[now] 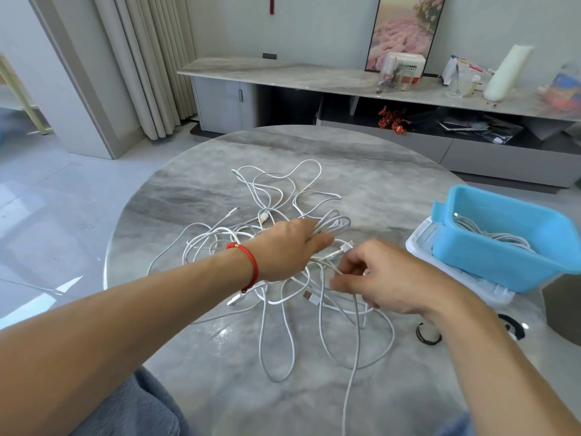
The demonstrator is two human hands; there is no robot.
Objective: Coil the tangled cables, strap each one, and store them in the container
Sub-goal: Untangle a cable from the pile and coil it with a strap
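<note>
Sprawling across the round marble table (220, 388), the tangled white cables (276, 309) lay in loose overlapping loops. The left hand (287, 247) grasped a partly gathered coil (333, 223); the right hand (386, 278) pinched a strand beside black straps (428, 334). At the right edge, the blue container (515, 265) held coiled cable.

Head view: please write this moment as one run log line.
left hand: grips partly coiled white cable | right hand: pinches cable strand | blue container: holds coiled cable | black straps: on table
</note>
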